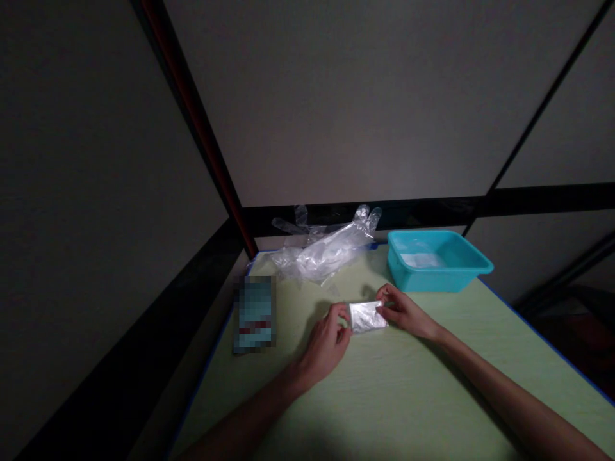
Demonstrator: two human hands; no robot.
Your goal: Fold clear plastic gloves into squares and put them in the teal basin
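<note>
A small folded piece of clear plastic (pixel 367 316) lies on the pale green table (pixel 384 397), held between both hands. My left hand (pixel 327 342) pinches its left edge with thumb and fingers closed. My right hand (pixel 403 312) grips its right edge, fingers curled on the plastic. Both forearms reach in from the bottom of the head view.
A heap of clear plastic gloves (pixel 327 250) lies at the table's far edge. A turquoise plastic tub (pixel 435 261) stands at the far right. A blurred-out rectangular item (pixel 254 314) lies near the left edge. Dark walls and black frame bars surround the table.
</note>
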